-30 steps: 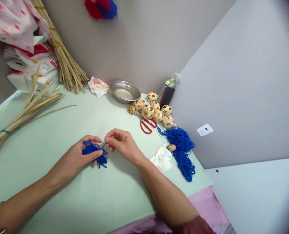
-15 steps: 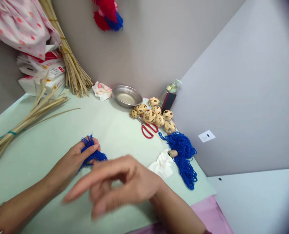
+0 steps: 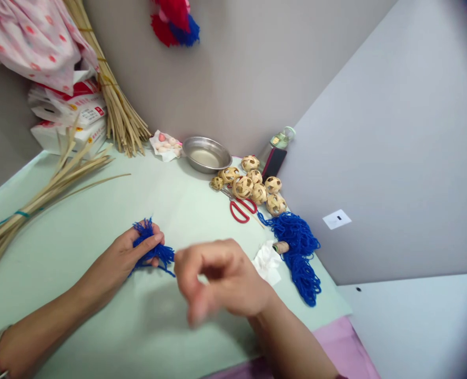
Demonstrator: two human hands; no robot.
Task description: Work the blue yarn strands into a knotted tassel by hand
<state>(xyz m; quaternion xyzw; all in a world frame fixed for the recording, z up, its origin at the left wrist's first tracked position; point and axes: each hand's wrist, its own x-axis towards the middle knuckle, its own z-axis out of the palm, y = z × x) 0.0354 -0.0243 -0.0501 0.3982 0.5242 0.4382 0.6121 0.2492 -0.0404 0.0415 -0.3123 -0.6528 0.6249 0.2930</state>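
My left hand (image 3: 129, 256) rests on the pale green table (image 3: 99, 221) and pinches a small bundle of blue yarn (image 3: 151, 247) between thumb and fingers. Frayed yarn ends stick out above and to the right of the fingers. My right hand (image 3: 221, 279) hovers just right of the bundle, raised above the table and blurred by motion. Its fingers are curled inward; whether a strand is in them does not show.
Several woven bamboo balls (image 3: 253, 185), red-handled scissors (image 3: 239, 209) and a steel bowl (image 3: 205, 153) lie at the back. A heap of blue yarn (image 3: 298, 247), a thread spool (image 3: 281, 247) and a white tissue (image 3: 267, 261) lie right. Bamboo strips (image 3: 40, 195) spread left.
My right hand let go near the bundle, swung toward me and now curls closer in. My left hand turned the blue yarn bundle slightly and stays put.
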